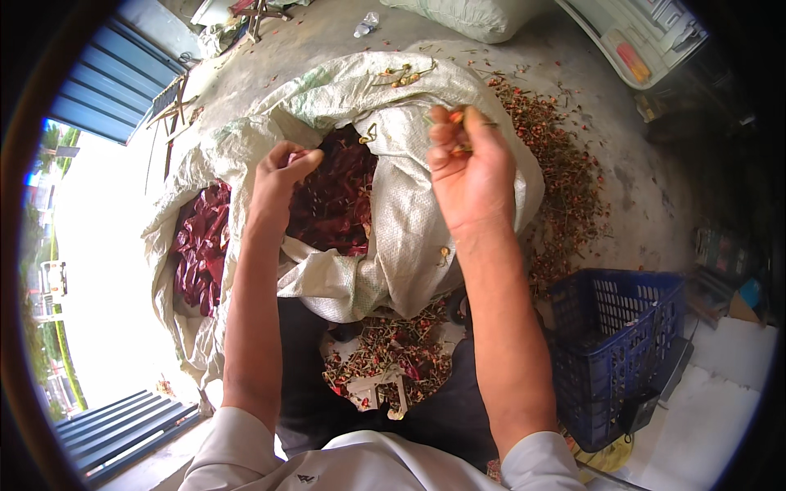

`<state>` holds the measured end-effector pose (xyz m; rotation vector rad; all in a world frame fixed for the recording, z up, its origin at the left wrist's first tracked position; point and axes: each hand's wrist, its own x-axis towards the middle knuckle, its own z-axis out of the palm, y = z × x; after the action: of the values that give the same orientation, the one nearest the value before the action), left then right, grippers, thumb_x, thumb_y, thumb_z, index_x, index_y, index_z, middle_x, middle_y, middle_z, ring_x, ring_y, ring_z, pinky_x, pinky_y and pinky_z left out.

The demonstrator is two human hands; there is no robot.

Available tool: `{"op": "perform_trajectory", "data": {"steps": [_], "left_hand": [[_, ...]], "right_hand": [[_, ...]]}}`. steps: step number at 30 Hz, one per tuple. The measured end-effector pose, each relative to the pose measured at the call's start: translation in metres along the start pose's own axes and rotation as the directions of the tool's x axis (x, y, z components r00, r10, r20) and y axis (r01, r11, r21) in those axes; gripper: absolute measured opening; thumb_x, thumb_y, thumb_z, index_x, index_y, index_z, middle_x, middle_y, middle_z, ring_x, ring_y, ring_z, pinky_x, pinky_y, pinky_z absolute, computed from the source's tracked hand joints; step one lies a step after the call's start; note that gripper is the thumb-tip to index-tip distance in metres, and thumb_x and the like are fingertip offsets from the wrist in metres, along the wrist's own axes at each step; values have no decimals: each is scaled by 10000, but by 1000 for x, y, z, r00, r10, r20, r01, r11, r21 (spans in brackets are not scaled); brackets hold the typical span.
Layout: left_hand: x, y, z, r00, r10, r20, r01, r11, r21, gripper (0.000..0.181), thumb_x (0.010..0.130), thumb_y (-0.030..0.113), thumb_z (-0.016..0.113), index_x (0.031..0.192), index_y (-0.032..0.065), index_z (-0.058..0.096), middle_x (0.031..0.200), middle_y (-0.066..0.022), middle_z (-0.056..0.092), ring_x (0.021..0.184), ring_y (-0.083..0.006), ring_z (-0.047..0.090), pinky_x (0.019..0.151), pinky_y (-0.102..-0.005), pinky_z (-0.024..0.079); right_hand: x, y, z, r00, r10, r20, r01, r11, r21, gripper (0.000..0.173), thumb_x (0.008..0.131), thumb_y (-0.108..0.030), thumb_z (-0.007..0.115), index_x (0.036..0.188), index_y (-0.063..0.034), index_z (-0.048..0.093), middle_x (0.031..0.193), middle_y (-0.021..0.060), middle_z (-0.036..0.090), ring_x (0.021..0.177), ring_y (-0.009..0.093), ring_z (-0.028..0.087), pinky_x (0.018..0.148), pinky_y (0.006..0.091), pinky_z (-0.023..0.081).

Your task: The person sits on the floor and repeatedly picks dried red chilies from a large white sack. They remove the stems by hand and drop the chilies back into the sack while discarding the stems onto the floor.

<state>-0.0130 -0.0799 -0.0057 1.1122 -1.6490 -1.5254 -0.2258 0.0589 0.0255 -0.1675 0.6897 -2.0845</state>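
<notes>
A large white woven plastic sack [411, 202] stands before me with its mouth rolled back, and dark red dried chilli peppers [334, 208] fill its opening. My left hand [287, 166] hovers over the left side of that opening with its fingers curled in; whether anything is between them cannot be made out. To the right, above the folded sack cloth, my right hand [470, 159] is closed around a few chilli stem ends with red bits. A few loose stems [405, 77] lie on the sack's far rim.
Left of it, a second woven sack [161, 270] holds more dried chillies [202, 245]. Chilli stems [559, 166] litter the concrete floor on the right and between my legs. A blue plastic basket [614, 362] stands at my right. A clear bottle [366, 24] lies farther off.
</notes>
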Motion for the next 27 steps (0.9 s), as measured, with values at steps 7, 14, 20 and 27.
{"op": "perform_trajectory", "data": {"steps": [7,14,20,27], "left_hand": [[62,-90,14,994,104,-31,-55,728,683,360,759,190,768,1084,53,701,835,-120,695,769,-216,658,728,-357,513],[67,-108,11,998,-68,-17,59,679,732,403,774,126,741,1161,35,671,901,-145,712,793,-233,684,682,-361,545],[15,-24,3,954,-301,-5,298,946,-128,377,868,63,625,1241,19,597,829,-55,667,642,-126,604,570,-246,489],[-46,-5,8,930,-237,281,360,737,-572,310,943,56,508,1243,11,574,829,-42,613,585,-107,545,494,-259,451]], "right_hand": [[-9,-1,1,994,99,33,-98,994,-40,117,985,-152,550,1019,-44,575,923,100,673,728,133,644,570,256,529],[-15,-9,-1,987,161,24,-153,969,-195,142,967,-187,609,913,-58,584,760,26,586,610,85,513,526,220,411],[-22,14,4,981,-24,191,185,387,-903,176,946,-196,612,935,-39,692,764,123,675,680,230,648,636,371,500],[-41,63,-3,798,114,591,593,25,-805,193,903,-182,637,1041,-51,667,827,207,657,794,389,649,710,470,517]]}}
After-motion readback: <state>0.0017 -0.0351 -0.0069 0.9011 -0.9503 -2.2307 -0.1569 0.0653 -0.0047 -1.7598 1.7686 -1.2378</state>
